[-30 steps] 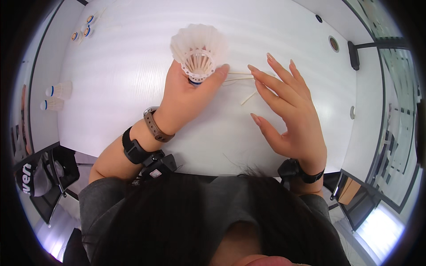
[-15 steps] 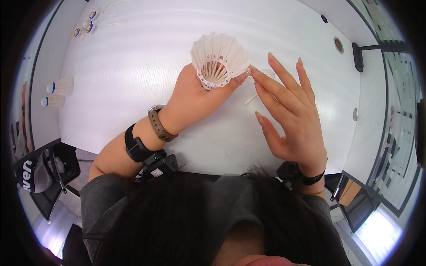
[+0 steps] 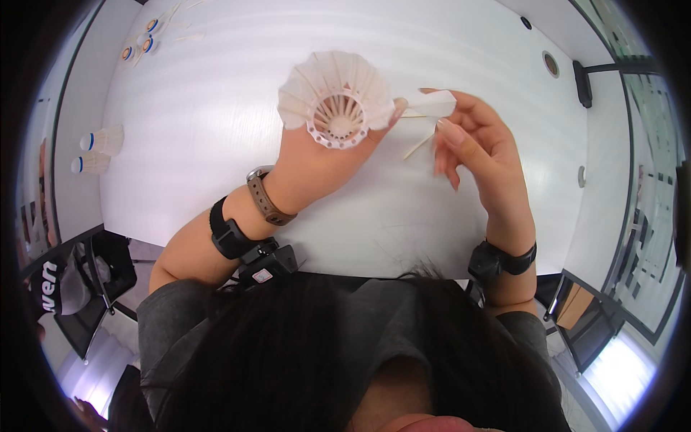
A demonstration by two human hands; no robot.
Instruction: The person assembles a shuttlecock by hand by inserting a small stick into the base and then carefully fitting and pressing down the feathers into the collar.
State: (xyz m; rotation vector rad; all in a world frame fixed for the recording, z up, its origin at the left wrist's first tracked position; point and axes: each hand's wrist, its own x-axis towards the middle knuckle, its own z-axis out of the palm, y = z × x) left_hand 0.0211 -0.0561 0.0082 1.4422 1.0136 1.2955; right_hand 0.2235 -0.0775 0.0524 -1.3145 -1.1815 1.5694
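My left hand (image 3: 320,162) is wrapped round a shuttlecock (image 3: 324,72) and holds it above the white table. Its white feathers fan outward from a white ring with small holes, and pale quills meet inside the ring. My left thumb lies along its right side. To the right, a loose white feather (image 3: 435,107) runs between that thumb's tip and the curled fingers of my right hand (image 3: 475,140). The feather overlaps my right index finger; the exact grip is partly hidden. Just below my right thumb tip a thin pale quill (image 3: 417,147) shows, its upper end hidden.
Two shuttlecocks with blue bands (image 3: 108,139) lie at the table's left edge. At the far left are several blue-and-orange-ringed cork bases (image 3: 150,45) with loose quills (image 3: 191,36). A black bracket (image 3: 581,83) stands at the right edge. A round hole (image 3: 551,65) is in the far right surface.
My right hand's spread fingers have drawn away from the shuttlecock and curled round the loose feather. The shuttlecock has tipped and shifted left in my left hand, showing more of its ring.
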